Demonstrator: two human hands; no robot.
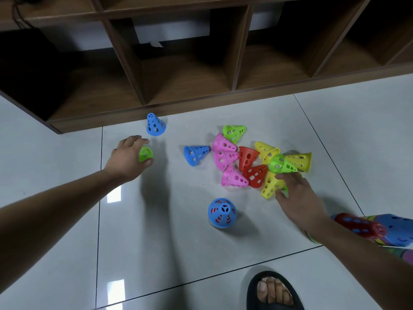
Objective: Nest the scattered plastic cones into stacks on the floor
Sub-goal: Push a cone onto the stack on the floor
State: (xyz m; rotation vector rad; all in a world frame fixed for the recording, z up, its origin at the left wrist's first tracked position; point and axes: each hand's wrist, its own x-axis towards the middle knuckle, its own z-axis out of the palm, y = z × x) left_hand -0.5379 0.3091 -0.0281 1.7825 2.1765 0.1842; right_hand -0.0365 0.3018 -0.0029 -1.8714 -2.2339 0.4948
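Several perforated plastic cones lie in a heap [248,159] on the pale floor tiles: pink, red, yellow and green. My left hand [129,157] grips a green cone [145,153] at the left. My right hand [295,193] reaches into the heap's right side, its fingers curled round a green cone [286,190] that is mostly hidden beside a yellow cone [271,185]. One blue cone [155,125] stands upright near the shelf, and another blue cone [196,154] lies on its side. A nested stack with a blue cone on top [222,213] stands in front.
A low wooden shelf unit [178,86] with open compartments runs along the back. More nested cones [375,229] lie at the right edge, partly behind my right forearm. My foot in a dark slipper [272,291] is at the bottom.
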